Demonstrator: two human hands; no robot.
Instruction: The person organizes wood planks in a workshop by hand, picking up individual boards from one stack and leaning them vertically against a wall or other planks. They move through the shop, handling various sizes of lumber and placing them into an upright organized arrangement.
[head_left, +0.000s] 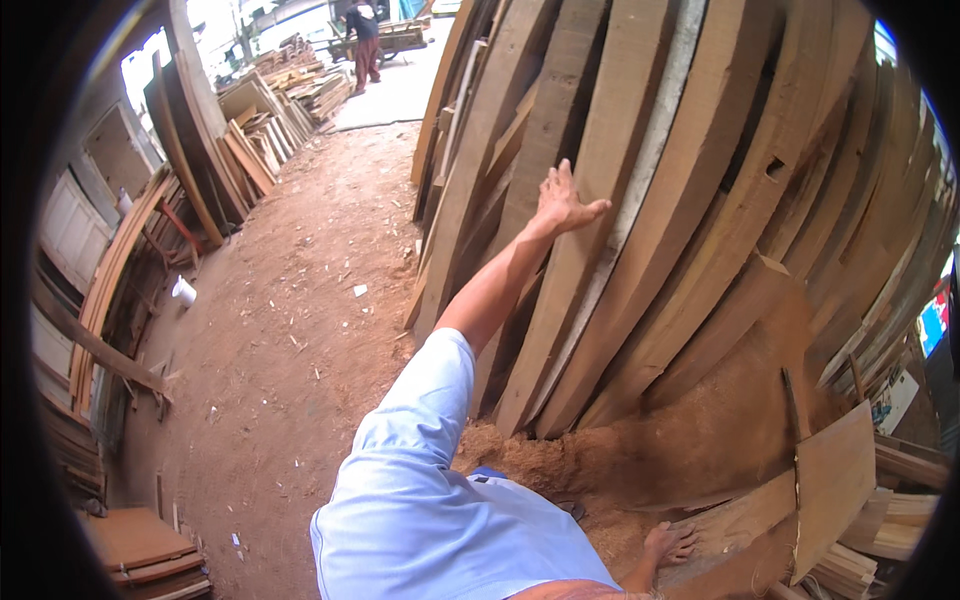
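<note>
My left arm, in a light blue sleeve, stretches up and forward to a row of tall wooden beams. Fingers apart, my left hand [568,209] is held against a thick wooden beam [582,285], its thumb pointing right; it grips nothing. Low on the right, my right hand [668,544] is spread by a wide wooden plank [745,512] and seems to rest on it. Part of its forearm is hidden by my body. Beside that plank stands a flat, pale wooden panel [835,490].
Sawdust [560,460] is heaped at the beams' feet. Along the left stand leaning boards [185,150], a white bucket [184,291] and stacked brown panels [140,540]. More timber [290,95] lies farther back, where another person [364,45] stands near a cart [400,38].
</note>
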